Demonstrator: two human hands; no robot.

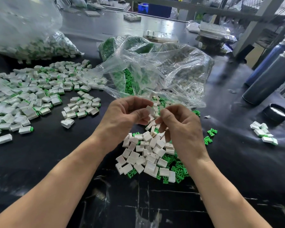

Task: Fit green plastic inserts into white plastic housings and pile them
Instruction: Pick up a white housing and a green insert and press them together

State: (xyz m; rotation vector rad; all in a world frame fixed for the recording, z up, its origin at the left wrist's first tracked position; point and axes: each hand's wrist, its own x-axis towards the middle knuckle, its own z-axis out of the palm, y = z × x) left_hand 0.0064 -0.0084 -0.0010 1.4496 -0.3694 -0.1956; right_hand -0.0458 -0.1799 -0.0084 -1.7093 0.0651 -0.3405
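Observation:
My left hand (125, 112) pinches a white housing (149, 109) between thumb and fingers, held above the table. My right hand (179, 124) is close beside it with curled fingertips near the housing; what it holds is hidden. Below the hands lies a heap of loose white housings (146, 155) mixed with green inserts (179, 171). A broad pile of assembled pieces (33, 94), white with green ends, spreads over the left of the black table (56, 162).
A crumpled clear bag (163, 69) holding green inserts and white housings lies behind the hands. Another bag of finished pieces (23, 33) stands far left. Two dark cylinders (268, 76), a black lid (276, 112) and a few assembled pieces (263, 134) are at right.

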